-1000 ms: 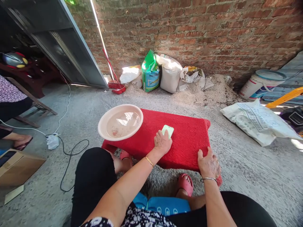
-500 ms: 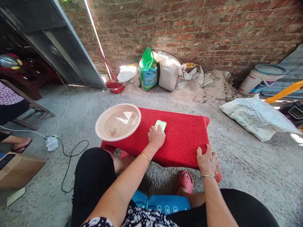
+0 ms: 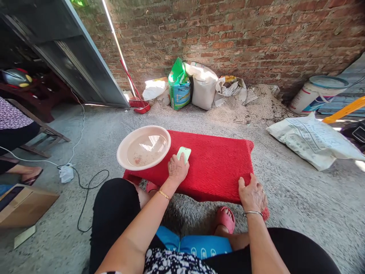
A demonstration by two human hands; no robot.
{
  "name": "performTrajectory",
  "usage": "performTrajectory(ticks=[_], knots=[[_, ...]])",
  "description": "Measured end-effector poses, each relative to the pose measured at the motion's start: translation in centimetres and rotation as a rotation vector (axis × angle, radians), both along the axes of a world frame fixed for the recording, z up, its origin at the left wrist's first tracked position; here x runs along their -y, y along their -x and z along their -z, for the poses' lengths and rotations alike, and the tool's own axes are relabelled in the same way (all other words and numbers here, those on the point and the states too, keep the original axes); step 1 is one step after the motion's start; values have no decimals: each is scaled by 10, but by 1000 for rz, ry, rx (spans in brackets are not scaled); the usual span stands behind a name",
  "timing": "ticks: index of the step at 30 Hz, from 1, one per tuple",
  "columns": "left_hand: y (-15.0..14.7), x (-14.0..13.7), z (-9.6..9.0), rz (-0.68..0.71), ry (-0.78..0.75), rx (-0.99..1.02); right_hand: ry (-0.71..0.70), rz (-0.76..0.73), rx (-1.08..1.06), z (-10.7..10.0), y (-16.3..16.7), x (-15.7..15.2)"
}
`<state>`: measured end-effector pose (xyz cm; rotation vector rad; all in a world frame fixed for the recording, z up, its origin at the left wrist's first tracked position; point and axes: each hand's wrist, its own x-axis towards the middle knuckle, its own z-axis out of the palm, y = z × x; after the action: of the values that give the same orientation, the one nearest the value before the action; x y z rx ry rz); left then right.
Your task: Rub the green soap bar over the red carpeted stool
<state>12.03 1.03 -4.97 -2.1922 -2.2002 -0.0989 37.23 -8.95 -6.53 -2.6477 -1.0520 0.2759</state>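
A shaggy red cloth (image 3: 216, 163) covers a low bench before my knees. My left hand (image 3: 177, 168) lies over a pale green, rounded rectangular thing (image 3: 184, 153), pressing it flat on the cloth. Its far end shows a small dark spot; its underside is hidden, and its kind I cannot make out. At the bench's near right corner my right hand (image 3: 253, 194) grips the cloth, thumb and forefinger on top, the other fingers curled at the edge. A wide, pale basin (image 3: 122, 154) of water with specks at the bottom stands on the cloth's left end, beside my left hand.
Sacks (image 3: 203, 89) and spilled pellets (image 3: 251, 106) line the brick wall. A white woven bag (image 3: 310, 139) and a bucket (image 3: 316, 95) lie right. Left are a cable (image 3: 85, 188), a cardboard box (image 3: 31, 205) and a seated person (image 3: 15, 114).
My left hand has slid left across the cloth with the pale green thing, coming closer to the basin. My right hand keeps its hold at the corner.
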Motion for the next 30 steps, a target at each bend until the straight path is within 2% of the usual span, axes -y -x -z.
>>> performTrajectory(ticks=[9, 17, 26, 30], knots=[[-5, -7, -2, 38, -93, -32, 13, -5, 10, -4, 1, 1], [4, -9, 3, -23, -20, 7, 5, 3, 10, -4, 2, 1], [-6, 10, -6, 29, 77, 75, -6, 1, 10, 3, -2, 1], [-2, 3, -18, -31, 176, 228, -2, 14, -6, 2, -2, 1]])
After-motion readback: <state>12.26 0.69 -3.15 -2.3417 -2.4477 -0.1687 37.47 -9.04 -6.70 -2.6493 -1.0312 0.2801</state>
